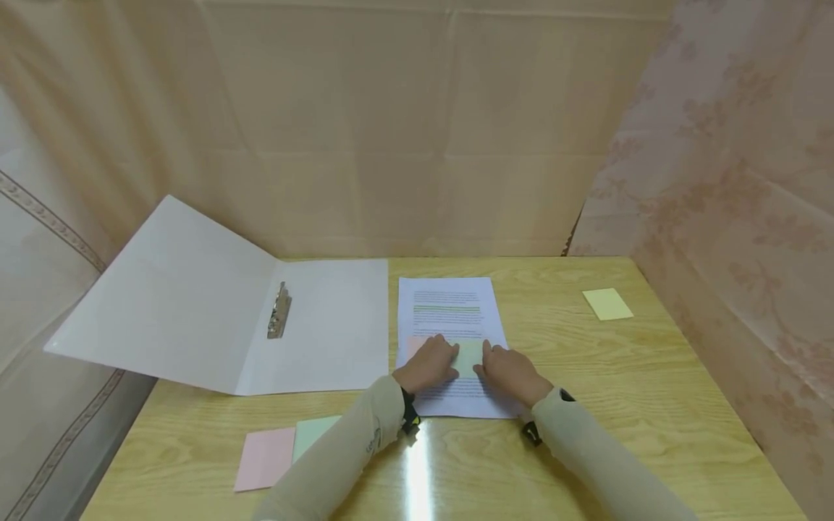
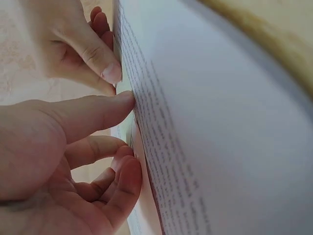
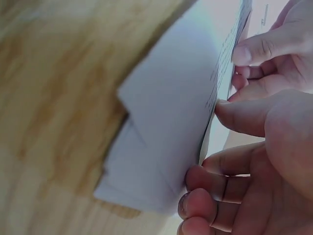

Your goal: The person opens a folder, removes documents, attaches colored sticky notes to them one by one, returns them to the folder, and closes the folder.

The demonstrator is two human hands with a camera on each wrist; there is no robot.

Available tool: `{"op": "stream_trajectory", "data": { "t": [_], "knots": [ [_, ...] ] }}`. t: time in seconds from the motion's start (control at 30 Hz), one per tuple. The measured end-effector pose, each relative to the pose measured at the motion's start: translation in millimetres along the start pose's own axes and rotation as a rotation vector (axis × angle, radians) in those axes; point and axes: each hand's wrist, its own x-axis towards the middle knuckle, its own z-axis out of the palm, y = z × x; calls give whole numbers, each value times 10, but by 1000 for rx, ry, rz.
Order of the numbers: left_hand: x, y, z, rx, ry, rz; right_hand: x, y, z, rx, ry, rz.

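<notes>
– Past the wood-grain tabletop's [image 1: 638, 391] far edge: beige curtain [image 1: 404, 130]. White clip folder [image 1: 345, 325] open at far-left corner.
– Work?
– Printed sheets [image 1: 449, 289] right of folder, near far edge; green sticky note [image 1: 468, 358] on them.
– Grip?
– Left hand [image 1: 428, 363] and right hand [image 1: 513, 373] press its sides, thumbs spread from fingers, nothing pinched. Probably the sticking step; next calls for smoothing it flat.

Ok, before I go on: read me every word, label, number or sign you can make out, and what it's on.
None is legible.
Printed sheet: lines of text, too small or blurred, including the green-marked line.
Left sleeve: small dark lettering, unreadable.
</notes>
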Motion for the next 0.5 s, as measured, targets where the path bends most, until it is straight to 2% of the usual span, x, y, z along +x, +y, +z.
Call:
{"op": "stream_trajectory", "data": {
  "t": [0.2,0.37,0.5],
  "knots": [
    [-27,-43,-38,-44,-20,26,2,14,-30,12,-3,-5],
    [-50,-107,-84,-223,-13,24,22,39,-56,49,33,0],
    [-80,-118,-113,-323,3,-20,25,83,-72,84,58,3]
  ]
}}
